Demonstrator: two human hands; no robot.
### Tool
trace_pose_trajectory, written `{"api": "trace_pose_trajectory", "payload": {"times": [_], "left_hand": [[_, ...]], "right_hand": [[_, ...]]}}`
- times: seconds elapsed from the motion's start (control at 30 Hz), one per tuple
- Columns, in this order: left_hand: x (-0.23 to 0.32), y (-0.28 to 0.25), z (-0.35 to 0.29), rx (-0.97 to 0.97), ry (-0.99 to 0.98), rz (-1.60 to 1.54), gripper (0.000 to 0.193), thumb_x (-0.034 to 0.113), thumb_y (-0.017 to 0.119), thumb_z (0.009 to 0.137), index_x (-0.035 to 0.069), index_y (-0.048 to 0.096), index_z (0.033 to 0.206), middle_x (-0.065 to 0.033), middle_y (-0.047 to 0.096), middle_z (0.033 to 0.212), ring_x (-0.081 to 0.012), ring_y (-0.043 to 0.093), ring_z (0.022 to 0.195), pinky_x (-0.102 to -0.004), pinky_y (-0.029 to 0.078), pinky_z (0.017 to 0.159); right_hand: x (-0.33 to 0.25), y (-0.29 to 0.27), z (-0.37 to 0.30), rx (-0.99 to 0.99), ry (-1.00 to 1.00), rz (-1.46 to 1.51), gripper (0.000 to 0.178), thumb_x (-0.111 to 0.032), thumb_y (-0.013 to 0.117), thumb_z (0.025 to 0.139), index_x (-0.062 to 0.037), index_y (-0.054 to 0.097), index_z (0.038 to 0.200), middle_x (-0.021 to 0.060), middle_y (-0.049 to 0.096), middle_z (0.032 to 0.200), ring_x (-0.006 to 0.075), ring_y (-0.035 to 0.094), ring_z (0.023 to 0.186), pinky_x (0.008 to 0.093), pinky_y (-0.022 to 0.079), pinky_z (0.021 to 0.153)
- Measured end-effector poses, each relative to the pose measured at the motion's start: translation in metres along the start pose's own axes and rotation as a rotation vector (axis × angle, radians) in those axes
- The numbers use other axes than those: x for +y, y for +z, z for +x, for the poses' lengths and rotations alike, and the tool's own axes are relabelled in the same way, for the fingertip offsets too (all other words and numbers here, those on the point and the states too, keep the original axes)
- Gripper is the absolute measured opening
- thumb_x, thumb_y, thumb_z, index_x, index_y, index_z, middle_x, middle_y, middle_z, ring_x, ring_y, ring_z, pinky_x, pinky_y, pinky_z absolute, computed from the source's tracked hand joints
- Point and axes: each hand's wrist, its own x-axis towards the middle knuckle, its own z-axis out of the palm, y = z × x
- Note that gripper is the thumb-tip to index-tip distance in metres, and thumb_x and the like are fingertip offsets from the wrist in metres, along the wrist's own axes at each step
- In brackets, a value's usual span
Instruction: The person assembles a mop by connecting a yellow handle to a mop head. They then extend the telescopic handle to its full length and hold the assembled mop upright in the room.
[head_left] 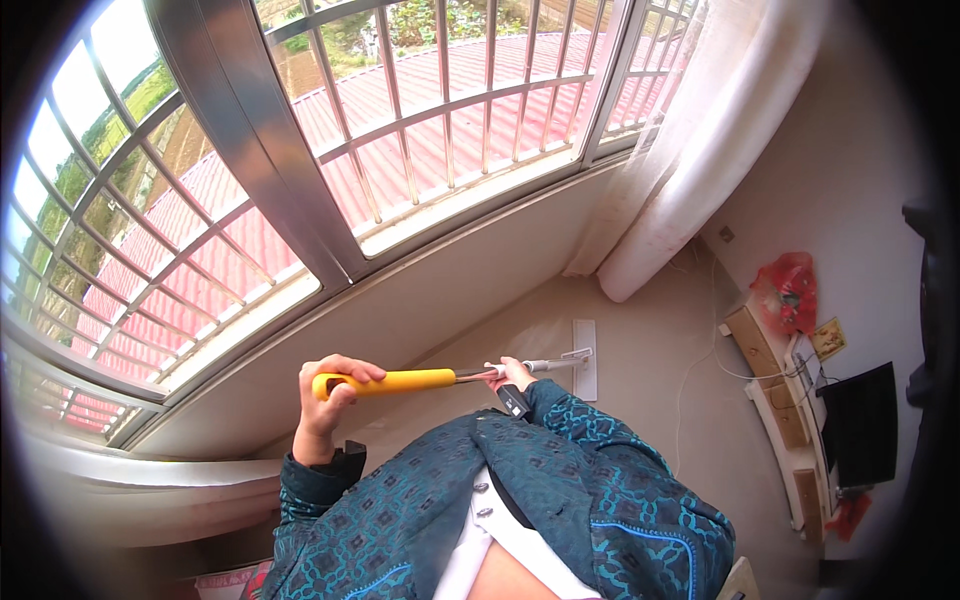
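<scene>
A flat mop with a yellow grip [395, 381] and a thin metal pole runs from left to right across the middle of the view. Its white flat head [584, 360] rests on the beige floor near the wall under the window. My left hand [328, 400] is wrapped around the looped end of the yellow grip. My right hand [513, 374] grips the metal pole just past the yellow part. Both forearms wear teal patterned sleeves.
A large barred window [330, 170] curves along the wall ahead, with a red roof outside. A white curtain [700, 140] hangs at the right corner. Low wooden furniture [775, 385], a red bag [786, 292], a dark screen [860, 425] and a white cable line the right wall.
</scene>
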Motion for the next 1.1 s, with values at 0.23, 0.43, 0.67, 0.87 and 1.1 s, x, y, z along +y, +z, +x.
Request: {"api": "trace_pose_trajectory", "payload": {"times": [0.23,0.43,0.67,0.87,1.1], "left_hand": [[0.042,-0.018,-0.032,0.218,0.196,0.230,0.058,0.058,0.057,0.085,0.000,0.059,0.077,-0.0133,0.063,0.073,-0.0218,0.065,0.072,-0.0295,0.050,0.066],[0.033,-0.018,-0.026,0.272,0.222,0.191,0.052,0.051,0.055,0.087,0.002,0.058,0.072,-0.0122,0.062,0.069,-0.0199,0.062,0.069,-0.0275,0.047,0.065],[-0.007,0.013,-0.009,0.265,0.141,-0.014,0.033,0.031,0.062,0.085,-0.001,0.063,0.076,-0.0133,0.067,0.077,-0.0217,0.065,0.074,-0.0295,0.051,0.066],[-0.049,0.068,0.020,0.051,0.106,-0.112,0.017,0.019,0.063,0.085,0.002,0.062,0.082,-0.0133,0.067,0.088,-0.0212,0.063,0.084,-0.0330,0.050,0.080],[-0.104,0.123,0.059,-0.080,-0.116,-0.219,0.009,0.013,0.059,0.090,0.004,0.058,0.094,-0.0088,0.063,0.104,-0.0175,0.057,0.100,-0.0322,0.044,0.091]], "right_hand": [[0.038,0.065,-0.026,-0.147,0.134,-0.032,0.028,-0.021,0.038,0.099,0.0043,0.040,0.112,0.0190,0.055,0.107,0.0287,0.061,0.085,0.0422,0.055,0.077],[0.037,0.084,-0.049,-0.133,0.087,-0.056,0.026,-0.021,0.049,0.096,0.0028,0.043,0.106,0.0174,0.056,0.098,0.0234,0.058,0.076,0.0396,0.052,0.077],[-0.005,0.054,-0.019,-0.083,-0.069,-0.055,0.026,-0.025,0.046,0.098,0.0005,0.046,0.106,0.0161,0.059,0.093,0.0248,0.062,0.078,0.0378,0.054,0.072],[-0.067,0.005,0.006,-0.115,-0.142,0.175,0.031,-0.033,0.060,0.090,-0.0036,0.051,0.096,0.0134,0.063,0.080,0.0178,0.060,0.057,0.0327,0.053,0.054],[-0.098,0.014,-0.023,-0.176,-0.285,0.272,0.030,-0.034,0.059,0.089,-0.0049,0.052,0.087,0.0102,0.063,0.079,0.0229,0.065,0.074,0.0333,0.056,0.063]]}}
